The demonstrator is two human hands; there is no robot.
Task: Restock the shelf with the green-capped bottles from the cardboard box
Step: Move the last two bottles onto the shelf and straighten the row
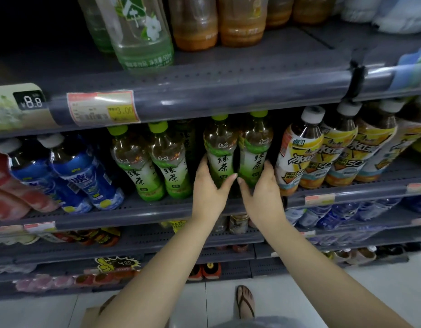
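Observation:
Two green-capped green tea bottles stand side by side in the middle of the grey shelf point(138, 209). My left hand point(210, 190) is wrapped around the lower part of the left bottle point(220, 147). My right hand point(261, 190) grips the lower part of the right bottle point(255, 145). Both bottles are upright and sit just inside the shelf's front edge. To their left stand two more green-capped bottles point(152, 159) of the same kind. A corner of the cardboard box point(93, 316) shows at the bottom, under my left forearm.
Blue-labelled bottles point(72, 176) lean at the left, yellow-labelled white-capped bottles point(327, 150) stand close on the right. The upper shelf point(204, 91) overhangs the bottle caps. Lower shelves hold small goods. A sandalled foot point(245, 301) rests on the white tile floor.

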